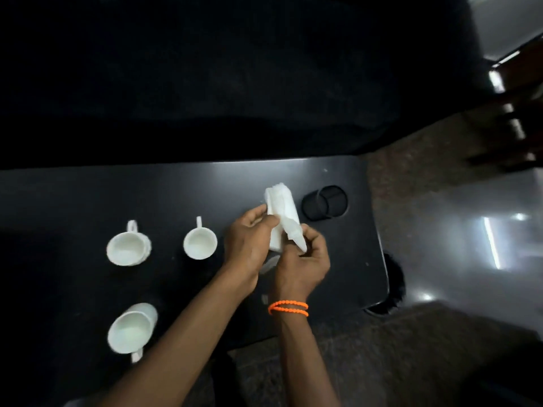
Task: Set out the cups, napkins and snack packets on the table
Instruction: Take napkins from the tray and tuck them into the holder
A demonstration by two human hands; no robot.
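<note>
Since the napkin stack is soft and light, peel just one sheet by its loose corner. You've got it at about 3 o'clock on the table, left hand closed round the stack, right hand pinching that corner. Three cups sit over at 9 o'clock.
</note>
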